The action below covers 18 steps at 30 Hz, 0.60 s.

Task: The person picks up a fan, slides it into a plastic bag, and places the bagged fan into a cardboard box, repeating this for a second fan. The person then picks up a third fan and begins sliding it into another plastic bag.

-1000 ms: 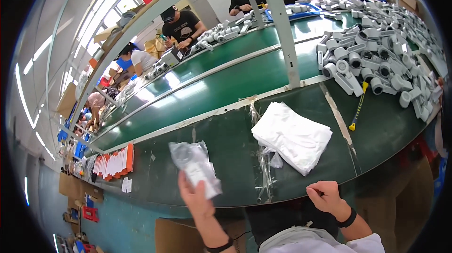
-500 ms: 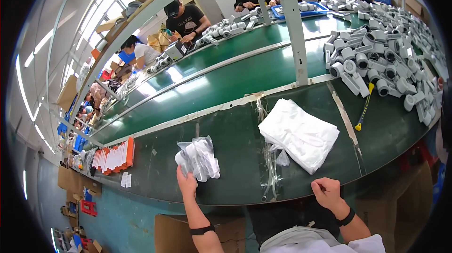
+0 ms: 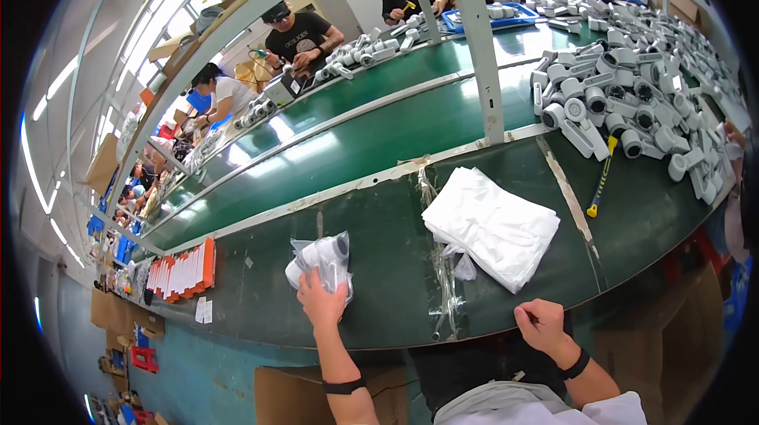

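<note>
Head view: the left hand (image 3: 320, 302) is closed on a white plastic part in a clear bag (image 3: 320, 263), fingers curled over its near end and pressing it onto the green counter (image 3: 379, 267). The bagged part lies directly ahead of that hand, away from the person, touching the fingers. Its long axis runs from lower left to upper right, with a round dark-centred end pointing up and to the right, toward the conveyor belt (image 3: 356, 140). The crumpled film spreads loosely around the part.

The right hand (image 3: 541, 326) rests at the near edge of the counter, fingers curled into a loose fist; it seems to hold nothing, though the palm side is hidden. It is well apart from the bagged part, so the left hand is by far the nearer. A black wristband sits on each forearm.

Just beyond the right hand, between it and the belt, lies a stack of white plastic bags (image 3: 490, 223), its long axis slanting from upper left to lower right. To the far right is a heap of white and grey plastic housings (image 3: 632, 101), with a yellow-handled screwdriver (image 3: 601, 176) beside it. Left of the bagged part stands a row of orange and white cards (image 3: 183, 271). Other people work across the belt.
</note>
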Each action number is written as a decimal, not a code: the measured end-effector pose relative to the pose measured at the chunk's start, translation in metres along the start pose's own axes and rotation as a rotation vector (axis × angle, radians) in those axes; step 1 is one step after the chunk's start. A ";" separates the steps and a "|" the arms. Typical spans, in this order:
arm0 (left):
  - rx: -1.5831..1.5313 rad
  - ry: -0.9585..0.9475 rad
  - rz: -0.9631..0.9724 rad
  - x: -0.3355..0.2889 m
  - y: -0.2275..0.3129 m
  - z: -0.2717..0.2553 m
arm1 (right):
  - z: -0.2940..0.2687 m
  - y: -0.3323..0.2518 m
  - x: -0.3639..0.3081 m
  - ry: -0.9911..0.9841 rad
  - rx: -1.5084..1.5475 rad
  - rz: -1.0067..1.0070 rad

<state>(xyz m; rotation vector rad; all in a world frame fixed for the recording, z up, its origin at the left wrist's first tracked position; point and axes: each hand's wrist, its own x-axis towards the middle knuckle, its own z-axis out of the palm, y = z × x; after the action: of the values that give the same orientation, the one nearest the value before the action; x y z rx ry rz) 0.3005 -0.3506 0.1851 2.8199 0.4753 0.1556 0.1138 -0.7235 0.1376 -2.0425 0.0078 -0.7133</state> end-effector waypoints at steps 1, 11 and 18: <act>-0.054 0.040 0.077 0.001 -0.007 0.004 | -0.001 0.000 0.001 0.005 -0.004 -0.007; -0.119 0.338 0.387 0.011 -0.059 0.029 | -0.011 -0.004 0.006 -0.043 0.134 0.057; 0.250 0.697 0.614 -0.046 0.012 -0.035 | -0.129 0.020 0.034 0.335 -0.010 0.272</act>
<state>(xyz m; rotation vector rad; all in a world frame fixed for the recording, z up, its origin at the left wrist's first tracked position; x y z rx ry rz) 0.2558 -0.3685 0.2193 2.9898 -0.2936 1.2982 0.0844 -0.8449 0.1887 -1.8615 0.4737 -0.8719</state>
